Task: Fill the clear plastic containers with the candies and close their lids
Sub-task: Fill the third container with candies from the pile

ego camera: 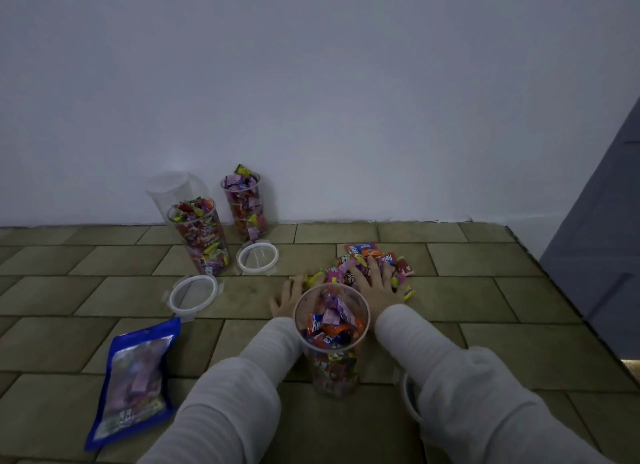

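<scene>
A dim tiled floor [346,429] meets a pale wall [311,82], and the work sits low in the middle of it. The near jar [331,328] stands upright between the two forearms, its mouth open and candy up close to the rim. The loose candies [374,261] lie just beyond it, slightly to the right, so each scoop has to travel back toward the person and up over the rim. The right hand [375,287] lies flat on the pile with fingers spread, holding nothing that shows. The left hand [287,299] rests on the floor at the pile's left edge, fingers also straight; the jar hides part of it. The right is plainly nearer the bulk of the sweets.

Two lids [193,294] lie flat to the left, one nearer [257,257] to the far jars. Those jars [199,235] stand by the wall, two full and uncapped, with an empty one [173,189] behind. A blue bag [133,380] lies at lower left, well apart. Nothing stands between pile and jar; the tall rim itself looks like the thing to clear.
</scene>
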{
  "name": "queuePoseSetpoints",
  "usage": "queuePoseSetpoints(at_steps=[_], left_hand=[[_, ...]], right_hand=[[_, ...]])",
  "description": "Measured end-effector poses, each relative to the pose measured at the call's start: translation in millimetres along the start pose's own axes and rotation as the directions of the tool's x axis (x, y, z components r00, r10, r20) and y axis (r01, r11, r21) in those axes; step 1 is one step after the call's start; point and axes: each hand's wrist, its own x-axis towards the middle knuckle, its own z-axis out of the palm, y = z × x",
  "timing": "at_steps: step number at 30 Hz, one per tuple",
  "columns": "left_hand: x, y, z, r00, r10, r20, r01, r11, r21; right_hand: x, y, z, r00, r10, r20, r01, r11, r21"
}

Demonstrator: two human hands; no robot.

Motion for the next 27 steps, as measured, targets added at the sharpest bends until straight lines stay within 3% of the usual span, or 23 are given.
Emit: queuePoseSetpoints(at_steps=[4, 9, 14, 22, 27], left_hand=[[19, 1, -4, 0.994, 0.098, 0.058, -0.103, 0.99, 0.095], [38, 0, -2, 0.991, 0.11, -0.08, -0.108, 0.994, 0.02], [47, -5, 1, 0.986, 0.107, -0.125, -0.111, 0.994, -0.024], [47, -3, -5, 0.988, 0.091, -0.122, -0.098, 0.994, -0.05], [41, 0, -12, 0.995, 0.064, -0.079, -0.076, 0.983, -0.168]], right_hand=[[15, 4, 1, 1.0, -0.004, 0.011, 0.005, 0.997, -0.077], [21, 6, 1, 0.989, 0.002, -0.149, -0.012, 0.998, -0.064], [25, 2, 1, 0.984, 0.005, -0.181, -0.021, 0.996, -0.087], [26, -10, -14, 0.995, 0.097, -0.035, -0.095, 0.994, 0.054], [17, -6, -25, 0.996, 0.049, -0.078, -0.034, 0.982, 0.187]])
